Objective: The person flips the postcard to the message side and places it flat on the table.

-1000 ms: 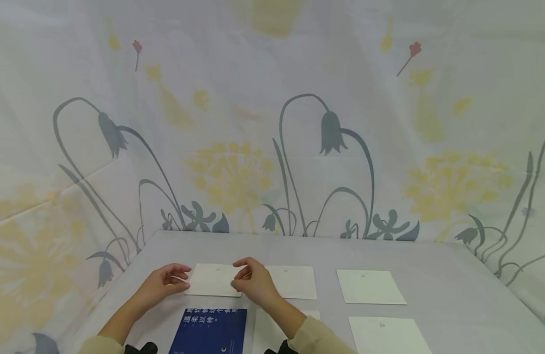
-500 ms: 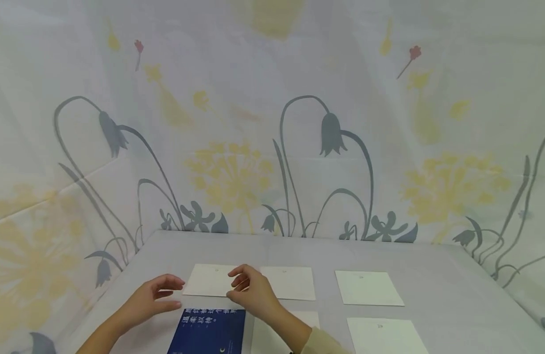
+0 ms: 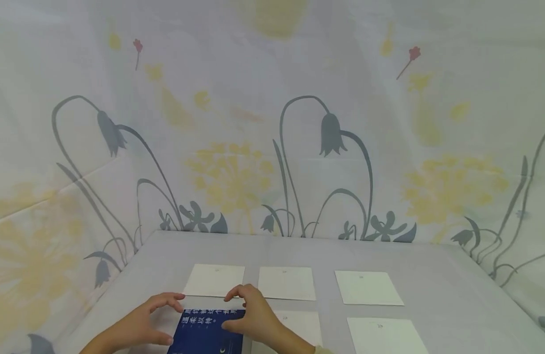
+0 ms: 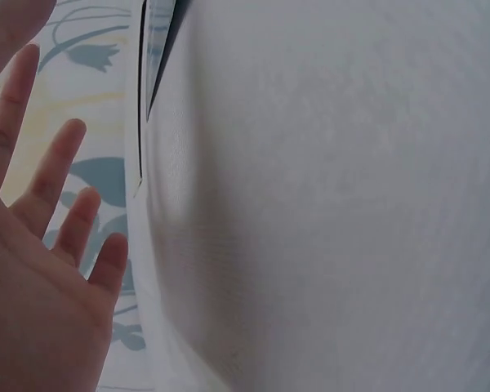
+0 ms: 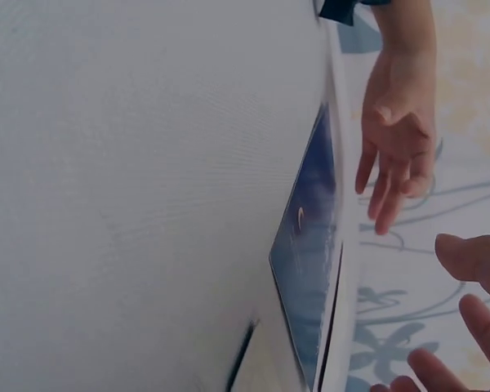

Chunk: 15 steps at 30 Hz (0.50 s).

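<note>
In the head view a dark blue card [image 3: 201,333] with white printed characters and a small yellow moon lies at the front of the table. My left hand [image 3: 137,324] is at its left edge, fingers spread and thumb apart. At its right edge is my right hand [image 3: 260,317], whose thumb overlaps the card in this view. Nothing shows between the fingers of either hand. The right wrist view has the blue card [image 5: 306,237] flat on the table, with the left hand [image 5: 400,131] raised beyond it. The left palm [image 4: 45,294] is bare in the left wrist view.
Several white cards with a small mark lie in two rows: back left [image 3: 215,280], back middle [image 3: 287,283], back right [image 3: 369,287], front middle [image 3: 301,327] and front right [image 3: 385,337]. A flower-printed curtain [image 3: 255,123] hangs behind the grey-white tabletop [image 3: 436,285].
Both hands have come back toward the front, from the back left white card to the sides of the blue card. The back left white card is now uncovered. The cards have stayed in place.
</note>
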Tool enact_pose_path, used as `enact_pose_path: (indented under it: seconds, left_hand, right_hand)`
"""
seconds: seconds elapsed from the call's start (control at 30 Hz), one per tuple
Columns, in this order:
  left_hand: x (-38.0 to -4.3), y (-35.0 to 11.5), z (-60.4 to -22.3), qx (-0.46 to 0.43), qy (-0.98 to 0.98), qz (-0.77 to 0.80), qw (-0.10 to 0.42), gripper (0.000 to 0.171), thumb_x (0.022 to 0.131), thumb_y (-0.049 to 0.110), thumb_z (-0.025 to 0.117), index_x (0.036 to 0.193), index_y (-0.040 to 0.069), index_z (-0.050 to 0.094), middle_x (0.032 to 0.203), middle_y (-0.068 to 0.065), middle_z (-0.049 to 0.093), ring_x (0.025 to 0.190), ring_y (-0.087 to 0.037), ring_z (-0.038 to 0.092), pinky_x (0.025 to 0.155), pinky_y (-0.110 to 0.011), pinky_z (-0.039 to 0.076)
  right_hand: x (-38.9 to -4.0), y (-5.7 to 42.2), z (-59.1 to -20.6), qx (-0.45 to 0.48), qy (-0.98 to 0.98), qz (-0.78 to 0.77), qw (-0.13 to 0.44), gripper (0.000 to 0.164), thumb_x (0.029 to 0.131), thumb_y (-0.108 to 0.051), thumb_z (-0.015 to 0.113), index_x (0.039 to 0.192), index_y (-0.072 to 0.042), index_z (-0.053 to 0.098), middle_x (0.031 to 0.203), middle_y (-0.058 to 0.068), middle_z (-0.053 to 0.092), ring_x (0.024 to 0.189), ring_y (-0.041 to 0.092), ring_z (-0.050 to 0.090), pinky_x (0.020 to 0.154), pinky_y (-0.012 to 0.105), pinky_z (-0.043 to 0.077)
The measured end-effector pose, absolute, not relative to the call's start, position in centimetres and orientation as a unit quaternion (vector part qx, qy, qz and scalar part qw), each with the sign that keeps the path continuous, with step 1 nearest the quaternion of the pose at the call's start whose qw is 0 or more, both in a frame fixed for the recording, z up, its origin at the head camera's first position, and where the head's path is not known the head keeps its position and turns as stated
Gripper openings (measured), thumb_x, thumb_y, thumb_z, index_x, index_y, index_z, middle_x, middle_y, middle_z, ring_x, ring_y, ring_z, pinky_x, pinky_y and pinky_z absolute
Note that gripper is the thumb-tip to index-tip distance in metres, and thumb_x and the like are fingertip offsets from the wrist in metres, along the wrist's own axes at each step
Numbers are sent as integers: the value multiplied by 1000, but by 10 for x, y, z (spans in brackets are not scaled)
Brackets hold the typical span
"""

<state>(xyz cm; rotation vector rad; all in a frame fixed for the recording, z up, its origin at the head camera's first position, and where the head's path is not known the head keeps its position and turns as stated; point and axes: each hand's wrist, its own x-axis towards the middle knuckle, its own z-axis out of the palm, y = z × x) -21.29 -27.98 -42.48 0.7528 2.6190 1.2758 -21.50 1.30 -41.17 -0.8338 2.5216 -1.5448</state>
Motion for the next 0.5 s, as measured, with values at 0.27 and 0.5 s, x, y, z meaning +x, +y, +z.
enact_pose_path:
  seconds: [0.27, 0.5]
  left_hand:
    - [-210, -279, -434, 344, 858, 380, 32, 43, 71, 19, 81, 107, 27, 58, 132, -7, 46, 123, 1, 20, 79, -77, 24]
    - [-215, -274, -436, 373, 875, 310, -5, 50, 64, 32, 84, 106, 31, 57, 122, -5, 51, 116, -35, 34, 82, -66, 34]
  right_hand:
    - [-207, 14, -422, -310, 837, -448, 50, 40, 65, -19, 85, 98, -17, 61, 108, -7, 48, 105, 13, 42, 88, 35, 40]
    - [-206, 18, -429, -323, 859, -392, 54, 46, 60, -19, 88, 97, -20, 61, 109, -5, 45, 105, 11, 37, 84, 30, 40]
